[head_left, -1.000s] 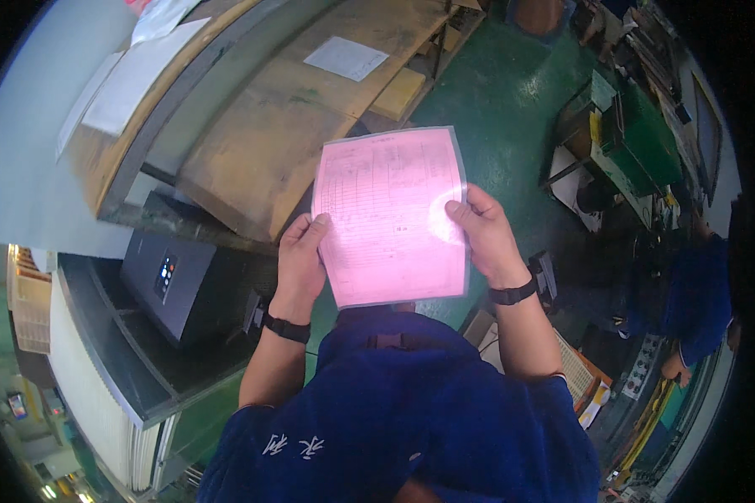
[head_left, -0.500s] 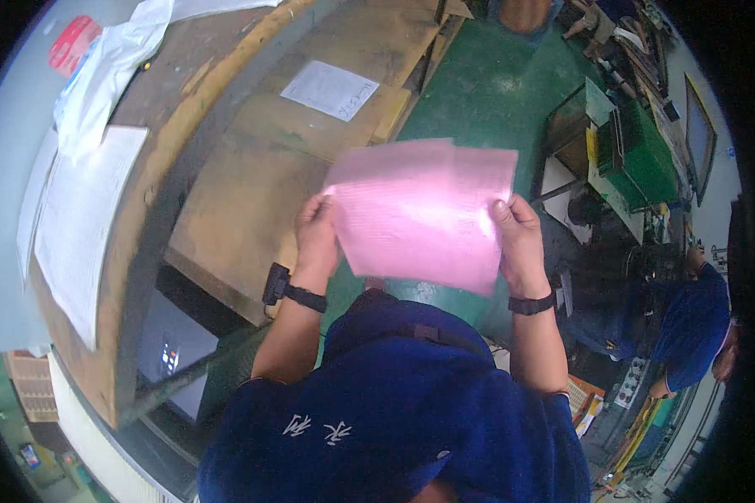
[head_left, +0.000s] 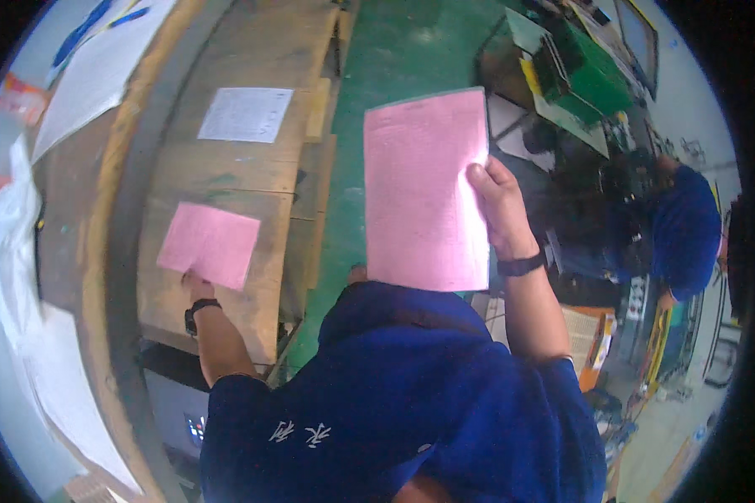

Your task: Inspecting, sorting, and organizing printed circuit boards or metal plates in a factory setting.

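Note:
In my right hand [head_left: 505,205] is a large pink sheet [head_left: 424,189], held up in front of my body. The thumb lies on its face at the right edge and the fingers are behind; it seems to have a shiny clear border, like a sleeve. My left hand [head_left: 197,285] reaches out over the wooden surface [head_left: 218,323] and pinches the near edge of another pink sheet [head_left: 210,243]. Whether that sheet lies flat or hovers slightly, I cannot tell. Both wrists wear black bands.
A white printed paper [head_left: 245,115] lies farther along the wooden surface. At the left runs a higher bench [head_left: 101,210] with white sheets and a plastic bag [head_left: 17,268]. Green floor [head_left: 394,50] stretches ahead. A green box [head_left: 583,71] and a person in blue [head_left: 686,235] are at the right.
The pink sheets, together in both hands before, are now apart. My left hand has carried one left over the wooden surface; my right hand keeps the other, now upright.

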A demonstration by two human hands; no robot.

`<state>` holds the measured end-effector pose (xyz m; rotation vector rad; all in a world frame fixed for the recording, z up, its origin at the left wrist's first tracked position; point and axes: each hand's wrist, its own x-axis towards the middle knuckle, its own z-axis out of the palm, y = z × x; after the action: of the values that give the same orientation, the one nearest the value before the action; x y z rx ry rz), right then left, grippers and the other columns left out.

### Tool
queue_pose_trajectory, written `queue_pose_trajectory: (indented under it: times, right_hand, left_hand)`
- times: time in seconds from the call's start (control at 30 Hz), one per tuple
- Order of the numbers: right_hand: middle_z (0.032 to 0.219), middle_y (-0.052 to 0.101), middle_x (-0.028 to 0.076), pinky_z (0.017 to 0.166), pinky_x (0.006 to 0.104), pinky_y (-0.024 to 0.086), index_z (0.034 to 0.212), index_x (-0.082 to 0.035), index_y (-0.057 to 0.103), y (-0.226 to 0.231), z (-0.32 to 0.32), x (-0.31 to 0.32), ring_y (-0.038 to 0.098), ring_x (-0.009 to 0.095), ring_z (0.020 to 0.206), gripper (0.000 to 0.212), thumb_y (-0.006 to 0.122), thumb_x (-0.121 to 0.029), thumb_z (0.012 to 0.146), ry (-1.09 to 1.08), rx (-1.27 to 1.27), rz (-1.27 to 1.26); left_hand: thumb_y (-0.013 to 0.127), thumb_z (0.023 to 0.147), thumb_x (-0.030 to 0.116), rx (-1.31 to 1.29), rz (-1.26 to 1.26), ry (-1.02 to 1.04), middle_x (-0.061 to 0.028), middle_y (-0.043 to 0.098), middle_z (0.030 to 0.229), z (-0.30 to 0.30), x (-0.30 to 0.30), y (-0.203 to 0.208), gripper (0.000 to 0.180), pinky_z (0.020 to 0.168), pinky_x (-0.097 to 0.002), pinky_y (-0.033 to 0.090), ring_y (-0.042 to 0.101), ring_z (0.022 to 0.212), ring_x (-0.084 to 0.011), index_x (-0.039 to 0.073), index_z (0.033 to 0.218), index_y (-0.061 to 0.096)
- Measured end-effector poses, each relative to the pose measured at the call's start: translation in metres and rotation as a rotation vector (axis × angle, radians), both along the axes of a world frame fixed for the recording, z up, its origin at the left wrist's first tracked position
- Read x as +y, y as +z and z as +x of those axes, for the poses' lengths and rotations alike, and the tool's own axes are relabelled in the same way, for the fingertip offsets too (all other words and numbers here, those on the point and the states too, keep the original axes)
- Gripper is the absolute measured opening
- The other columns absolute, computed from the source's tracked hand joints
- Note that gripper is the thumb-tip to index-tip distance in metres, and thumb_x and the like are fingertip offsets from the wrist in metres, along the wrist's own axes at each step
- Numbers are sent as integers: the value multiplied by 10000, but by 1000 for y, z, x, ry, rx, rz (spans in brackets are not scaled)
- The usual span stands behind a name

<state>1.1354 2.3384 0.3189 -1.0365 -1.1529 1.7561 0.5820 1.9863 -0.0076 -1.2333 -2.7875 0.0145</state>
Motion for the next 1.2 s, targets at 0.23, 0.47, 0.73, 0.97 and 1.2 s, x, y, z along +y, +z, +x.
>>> queue_pose_trajectory:
  times: [0.23,0.47,0.73,0.97,1.2]
  right_hand:
    - [1068,698,73,816,300,564,1235,-18,600,-11,22,18,683,156,887,316,608,-195,973,26,340,-128]
    - [1160,676,108,892,330,555,1296,-14,555,-25,32,27,680,189,983,358,582,-184,982,-24,448,-135]
    - [1136,685,108,873,334,557,1258,3,578,-33,12,62,681,182,969,324,563,-187,995,11,415,-155]
    - [1080,697,103,836,312,562,1195,10,607,-55,21,118,680,163,946,268,558,-168,1000,63,322,-175]
    - [1062,688,78,843,293,531,1175,13,610,-84,29,167,650,138,931,242,596,-133,982,189,204,-152]
  left_hand:
    - [630,865,126,-18,-52,353,-125,687,1085,-48,-26,-64,258,855,-409,527,654,1013,-233,52,1110,661]
    - [595,972,310,-1847,776,285,-108,636,1153,225,219,133,416,861,-359,517,612,1058,-221,2,1249,554]
    - [586,991,194,-2107,906,-176,-95,655,1127,311,292,258,275,919,-339,492,616,1038,-183,3,1189,599]
    - [574,983,74,-1935,882,-224,-73,668,1089,322,347,243,159,880,-284,500,623,967,-127,0,1113,628]
    - [577,977,61,-1831,1074,-55,-93,673,1052,348,365,218,139,819,-271,520,638,921,-134,-17,1082,625]
